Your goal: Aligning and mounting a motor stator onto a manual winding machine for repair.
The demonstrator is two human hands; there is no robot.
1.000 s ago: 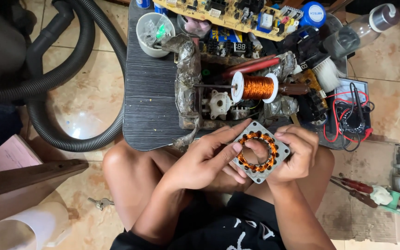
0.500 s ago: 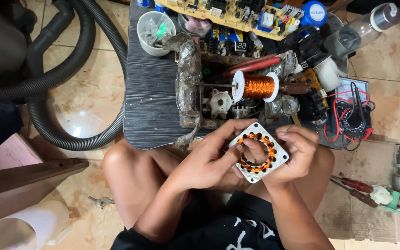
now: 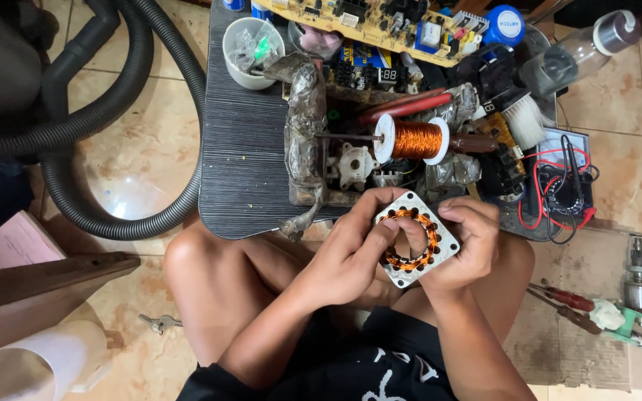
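Observation:
A square white motor stator [image 3: 411, 238] with copper windings around its round hole is held over my lap. My left hand [image 3: 351, 249] grips its left side, fingers curled over the rim and one finger near the hole. My right hand [image 3: 466, 245] clasps its right side, thumb over the top right corner. Just beyond it, a white spool of copper wire [image 3: 414, 139] sits on a spindle in a box of parts on the dark low table [image 3: 243, 160].
A grey vacuum hose [image 3: 113, 126] loops on the tiled floor at left. A white cup [image 3: 250, 52], a circuit board [image 3: 369, 18] and a multimeter with red leads [image 3: 562, 186] crowd the table. Screwdrivers [image 3: 566, 304] lie at right, keys [image 3: 159, 321] at lower left.
Both hands have turned the stator slightly and shifted their grip; my left fingers now curl further over its left rim. Nothing else has moved.

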